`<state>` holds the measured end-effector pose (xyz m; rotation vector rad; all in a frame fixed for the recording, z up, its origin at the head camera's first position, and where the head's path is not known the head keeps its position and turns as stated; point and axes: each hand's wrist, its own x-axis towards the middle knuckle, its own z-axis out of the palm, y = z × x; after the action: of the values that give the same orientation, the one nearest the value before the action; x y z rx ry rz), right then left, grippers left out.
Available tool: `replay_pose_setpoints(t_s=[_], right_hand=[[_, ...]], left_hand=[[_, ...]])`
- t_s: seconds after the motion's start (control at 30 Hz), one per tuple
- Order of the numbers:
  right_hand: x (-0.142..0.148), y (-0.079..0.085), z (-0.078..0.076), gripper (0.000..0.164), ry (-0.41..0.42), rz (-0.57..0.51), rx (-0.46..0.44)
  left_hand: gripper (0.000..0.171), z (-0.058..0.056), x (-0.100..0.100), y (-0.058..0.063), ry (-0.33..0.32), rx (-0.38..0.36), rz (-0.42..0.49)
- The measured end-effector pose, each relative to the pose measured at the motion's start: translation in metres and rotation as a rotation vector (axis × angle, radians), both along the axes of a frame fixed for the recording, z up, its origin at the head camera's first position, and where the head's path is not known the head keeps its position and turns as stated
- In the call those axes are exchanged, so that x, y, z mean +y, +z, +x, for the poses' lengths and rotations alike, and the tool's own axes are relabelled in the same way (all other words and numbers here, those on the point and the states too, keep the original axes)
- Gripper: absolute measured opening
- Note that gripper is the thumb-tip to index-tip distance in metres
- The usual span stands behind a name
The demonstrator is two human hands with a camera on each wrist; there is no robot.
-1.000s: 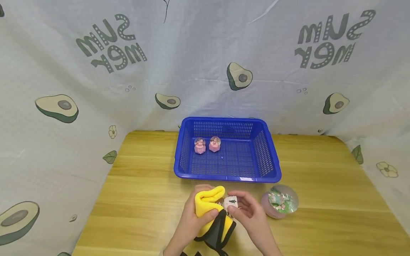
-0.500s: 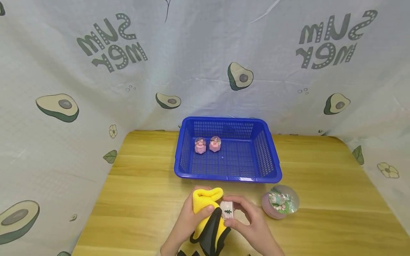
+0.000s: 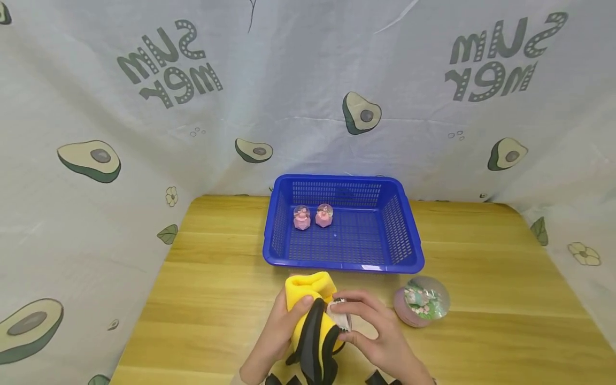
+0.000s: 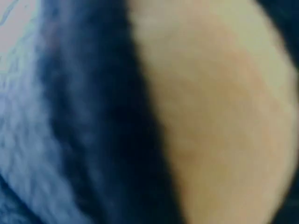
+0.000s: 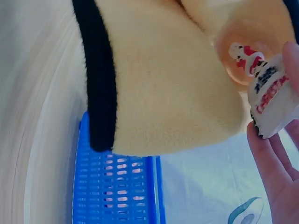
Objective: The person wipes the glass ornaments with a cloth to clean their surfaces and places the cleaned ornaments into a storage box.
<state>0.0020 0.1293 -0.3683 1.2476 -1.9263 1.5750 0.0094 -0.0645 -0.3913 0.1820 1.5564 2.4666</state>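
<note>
In the head view my left hand [image 3: 275,334] grips a folded yellow cloth [image 3: 303,289] with a grey back and black edging, thumb pressed on top. My right hand [image 3: 387,342] pinches a small snow globe [image 3: 343,319] by its white base, fingers on its far side and thumb below. The right wrist view shows its clear dome with a snowman inside, set into the fold of the cloth, and red and dark lettering on the base [image 5: 275,102]. Cloth with a dark edge [image 4: 107,112] fills much of the blurred left wrist view.
A blue plastic basket [image 3: 344,267] stands behind the hands, with two small pink snow globes [image 3: 301,219] at its left. A larger snow globe [image 3: 423,300] with a pink base lies tilted right of my right hand on the wooden table [image 3: 505,310]. An avocado-print curtain [image 3: 308,80] hangs behind.
The snow globe has been turned and moved slightly left and down, closer against the cloth. My right fingers have shifted over its base, and the cloth has wrapped further around it.
</note>
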Motion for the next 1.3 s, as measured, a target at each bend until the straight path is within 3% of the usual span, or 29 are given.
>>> replay_pose_setpoints(t_s=[0.2,0.4,0.63,0.8,0.9,1.03,1.17,1.3], right_hand=[[0.006,-0.013,-0.003,0.042,-0.024,-0.058,-0.121],[0.008,-0.013,-0.003,0.049,-0.021,-0.105,-0.342],[0.008,-0.005,0.001,0.032,-0.048,-0.149,-0.663],[0.007,0.000,0.001,0.025,-0.146,-0.084,-0.894],[0.005,0.003,0.000,0.026,-0.176,-0.053,-0.929],[0.003,0.004,0.001,0.024,-0.167,-0.068,-0.900],[0.000,0.004,0.005,0.025,-0.133,-0.100,-0.803],[-0.003,0.001,0.009,0.033,-0.117,-0.095,-0.610]], left_hand=[[0.036,0.001,0.005,0.005,0.029,0.174,-0.149],[0.031,-0.003,0.008,0.006,0.115,0.461,-0.250],[0.037,-0.005,0.009,0.004,0.174,0.678,-0.386],[0.048,-0.005,0.008,0.004,0.186,0.813,-0.461],[0.050,-0.005,0.008,0.003,0.194,0.817,-0.469],[0.047,-0.007,0.008,0.001,0.208,0.736,-0.440],[0.040,-0.009,0.007,-0.001,0.185,0.623,-0.381],[0.037,-0.009,0.004,0.000,0.126,0.486,-0.302]])
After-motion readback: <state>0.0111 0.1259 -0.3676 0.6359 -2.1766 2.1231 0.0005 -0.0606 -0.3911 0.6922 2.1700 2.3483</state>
